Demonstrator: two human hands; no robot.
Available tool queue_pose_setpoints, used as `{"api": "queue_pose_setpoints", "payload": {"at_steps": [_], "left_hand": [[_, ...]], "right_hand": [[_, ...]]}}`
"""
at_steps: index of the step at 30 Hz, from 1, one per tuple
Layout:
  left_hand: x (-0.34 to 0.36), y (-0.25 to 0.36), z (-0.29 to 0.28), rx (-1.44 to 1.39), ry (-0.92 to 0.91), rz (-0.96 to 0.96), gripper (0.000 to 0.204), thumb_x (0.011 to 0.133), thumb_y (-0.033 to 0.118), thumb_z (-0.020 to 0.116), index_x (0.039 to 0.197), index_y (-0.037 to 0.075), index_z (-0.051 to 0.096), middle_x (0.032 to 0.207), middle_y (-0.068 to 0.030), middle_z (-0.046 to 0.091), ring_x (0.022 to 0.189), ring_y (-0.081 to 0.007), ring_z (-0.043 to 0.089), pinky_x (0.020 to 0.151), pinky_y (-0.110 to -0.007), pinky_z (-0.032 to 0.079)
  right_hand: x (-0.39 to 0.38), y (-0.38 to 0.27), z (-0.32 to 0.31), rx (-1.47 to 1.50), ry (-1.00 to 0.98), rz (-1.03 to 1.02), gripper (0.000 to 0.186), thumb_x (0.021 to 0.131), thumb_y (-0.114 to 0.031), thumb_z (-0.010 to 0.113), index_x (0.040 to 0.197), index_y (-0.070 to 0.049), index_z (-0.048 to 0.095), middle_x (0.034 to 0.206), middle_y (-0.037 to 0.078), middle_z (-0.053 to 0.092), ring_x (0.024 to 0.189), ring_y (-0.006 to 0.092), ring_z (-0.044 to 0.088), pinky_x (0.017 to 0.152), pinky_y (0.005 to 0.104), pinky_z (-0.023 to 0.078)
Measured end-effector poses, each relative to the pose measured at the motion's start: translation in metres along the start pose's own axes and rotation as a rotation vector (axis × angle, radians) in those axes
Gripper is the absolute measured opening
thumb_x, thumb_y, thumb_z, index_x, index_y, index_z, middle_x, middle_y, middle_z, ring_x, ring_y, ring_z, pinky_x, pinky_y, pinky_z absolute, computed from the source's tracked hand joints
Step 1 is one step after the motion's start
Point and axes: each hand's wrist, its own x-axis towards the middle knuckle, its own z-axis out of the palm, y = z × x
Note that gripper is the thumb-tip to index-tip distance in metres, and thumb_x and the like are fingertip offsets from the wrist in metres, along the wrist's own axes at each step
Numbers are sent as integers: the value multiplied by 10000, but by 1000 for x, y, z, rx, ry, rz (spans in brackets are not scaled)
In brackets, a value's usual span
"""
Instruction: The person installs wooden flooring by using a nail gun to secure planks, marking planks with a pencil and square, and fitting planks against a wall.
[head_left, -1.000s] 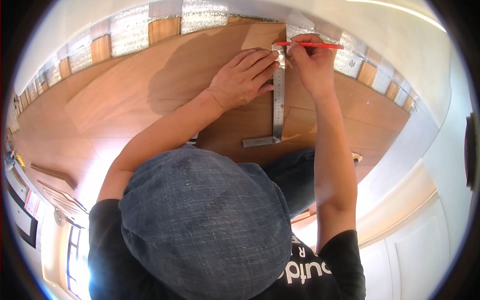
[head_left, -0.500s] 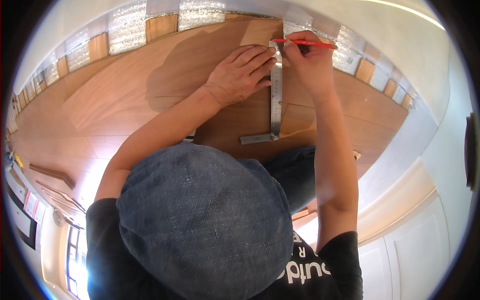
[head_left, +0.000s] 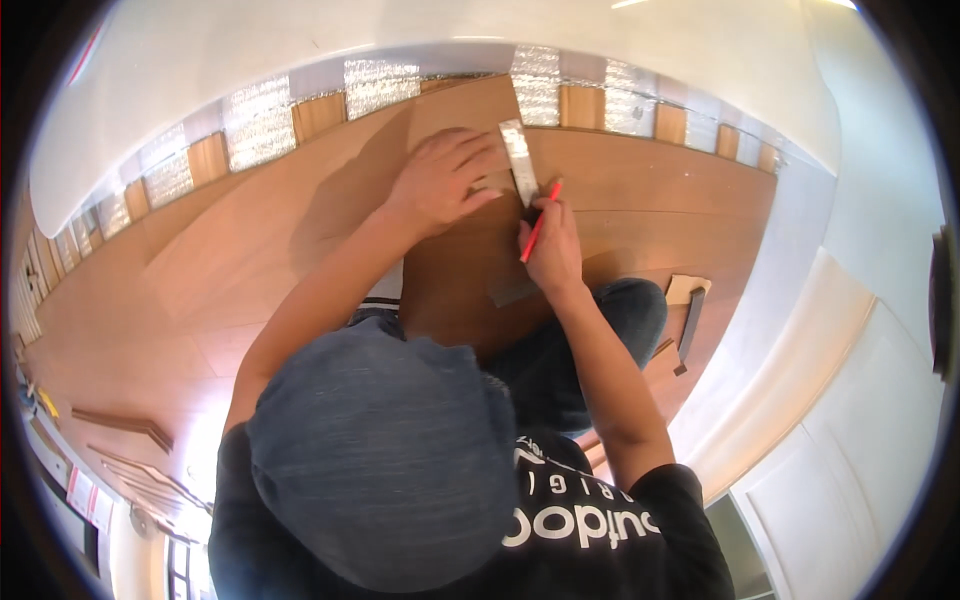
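My right hand (head_left: pixel 553 248) is closed round a red pencil (head_left: pixel 541 225) and sits over a metal carpenter's square (head_left: pixel 517 160). The square's long blade slants across a wooden floorboard (head_left: pixel 465 105) close to that board's right edge; the short arm is partly in shadow, and whether the fingers also grip the square I cannot tell. My left hand (head_left: pixel 445 182) rests on the same board, fingers stretched out, just left of the blade. It appears to hold nothing.
Beyond the laid floor run wooden battens (head_left: pixel 320 117) with silver foil insulation (head_left: pixel 262 120) between them, up against a white wall (head_left: pixel 420 30). At right a dark pull bar (head_left: pixel 691 330) lies beside a small wood offcut (head_left: pixel 688 289). Loose planks (head_left: pixel 125 428) lie at left.
My right hand has come back from the board's far end, with the pencil now pointing away from me. The square has tilted, and my left hand has moved off it, leftward.
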Motion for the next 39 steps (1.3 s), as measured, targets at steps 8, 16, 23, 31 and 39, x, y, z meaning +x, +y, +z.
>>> {"api": "queue_pose_setpoints", "payload": {"at_steps": [8,16,23,31,39], "left_hand": [[-123,-53,-133,502,-293,-397,1218,650,542,924,1650,171,335,1686,-290,226,1531,-501,246,1245,-620,214],[-105,-47,-152,548,-562,-568,1260,640,412,971,1659,113,294,1665,-312,272,1510,-508,308,1227,-599,281],[-120,-47,-146,626,-664,-489,1179,671,358,957,1632,78,334,1644,-304,321,1496,-490,344,1223,-570,303],[-169,-59,-185,668,-714,-398,1086,708,297,940,1601,38,379,1619,-295,378,1481,-471,385,1219,-537,328],[-131,9,-311,447,-95,-164,732,824,141,863,1469,-6,550,1471,-240,593,1363,-424,558,1155,-483,428]], "right_hand": [[9,63,-80,-149,284,338,397,967,-153,685,1316,-22,548,1244,228,631,1173,449,585,980,514,495],[-82,18,-138,60,381,342,242,1064,-226,579,1224,-68,666,1039,251,727,998,461,700,835,516,555],[-205,-17,-131,-21,495,32,245,927,-164,731,1152,-106,653,1092,118,695,1074,354,661,953,458,543],[-194,-42,-118,120,521,-214,285,869,-135,770,1119,-79,646,1087,89,687,1028,337,669,905,427,558],[-138,-89,-128,275,242,-546,223,902,-179,699,1107,-99,663,1004,119,684,1049,328,665,953,417,526]]}}
